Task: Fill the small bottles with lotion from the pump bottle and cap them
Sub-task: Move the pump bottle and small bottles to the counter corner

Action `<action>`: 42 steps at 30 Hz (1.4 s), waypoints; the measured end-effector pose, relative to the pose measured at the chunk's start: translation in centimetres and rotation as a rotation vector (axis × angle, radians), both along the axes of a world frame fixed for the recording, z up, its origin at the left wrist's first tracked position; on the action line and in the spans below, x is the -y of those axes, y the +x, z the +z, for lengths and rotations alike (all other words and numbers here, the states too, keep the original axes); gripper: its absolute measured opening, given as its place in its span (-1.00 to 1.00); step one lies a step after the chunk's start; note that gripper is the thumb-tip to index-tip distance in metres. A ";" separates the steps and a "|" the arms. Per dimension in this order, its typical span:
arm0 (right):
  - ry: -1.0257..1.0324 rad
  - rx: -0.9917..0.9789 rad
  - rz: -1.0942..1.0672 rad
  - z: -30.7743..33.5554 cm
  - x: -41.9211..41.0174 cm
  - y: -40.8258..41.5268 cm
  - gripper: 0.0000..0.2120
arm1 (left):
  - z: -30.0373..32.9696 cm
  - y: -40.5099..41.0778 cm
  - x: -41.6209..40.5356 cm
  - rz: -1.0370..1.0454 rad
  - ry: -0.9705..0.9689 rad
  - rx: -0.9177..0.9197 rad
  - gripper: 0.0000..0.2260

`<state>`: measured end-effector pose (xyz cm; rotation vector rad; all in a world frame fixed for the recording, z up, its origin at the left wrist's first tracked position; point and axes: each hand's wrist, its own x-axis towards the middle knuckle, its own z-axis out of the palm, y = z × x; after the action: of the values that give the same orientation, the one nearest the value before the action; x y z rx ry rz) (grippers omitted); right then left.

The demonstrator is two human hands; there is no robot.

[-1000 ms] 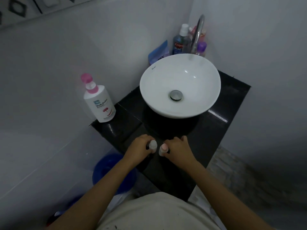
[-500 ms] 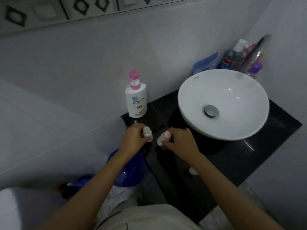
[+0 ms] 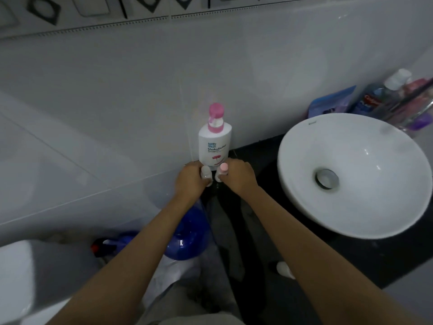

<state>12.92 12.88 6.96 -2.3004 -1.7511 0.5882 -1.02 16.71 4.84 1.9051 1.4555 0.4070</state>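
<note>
A white pump bottle (image 3: 214,144) with a pink pump head stands upright against the wall at the far left corner of the black counter (image 3: 356,252). Right in front of it, my left hand (image 3: 191,180) is closed around a small white bottle (image 3: 205,174). My right hand (image 3: 237,175) grips a small bottle with a pink cap (image 3: 222,170). The two small bottles are side by side, nearly touching, just before the pump bottle's base. A small white cap or bottle (image 3: 283,269) lies on the counter beside my right forearm.
A white basin (image 3: 351,174) fills the right of the counter. Behind it stand a blue pouch (image 3: 332,102), a mouthwash bottle (image 3: 379,95) and a chrome tap (image 3: 417,95). Below the counter's left edge sit a blue bucket (image 3: 189,233) and a spray bottle (image 3: 105,246).
Both hands have carried the two small bottles away from the counter's front to just before the pump bottle. The camera has turned left, so the basin sits further right.
</note>
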 end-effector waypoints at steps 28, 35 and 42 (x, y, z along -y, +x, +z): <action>0.221 -0.224 -0.342 3.5 15.9 3.1 -0.69 | 0.1 -2.5 7.0 -0.288 0.241 0.057 -0.74; 0.205 -0.057 -0.531 3.4 24.8 2.0 -0.58 | -1.6 -1.4 12.1 -0.803 0.356 -0.128 -0.66; -0.107 0.029 -0.520 0.0 27.4 0.0 -0.63 | -4.1 -2.8 12.9 -0.981 0.499 -0.366 -0.43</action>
<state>12.97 -14.54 6.94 -2.6961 -1.0720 0.5553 -3.81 3.78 0.76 2.9193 0.4515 -0.0729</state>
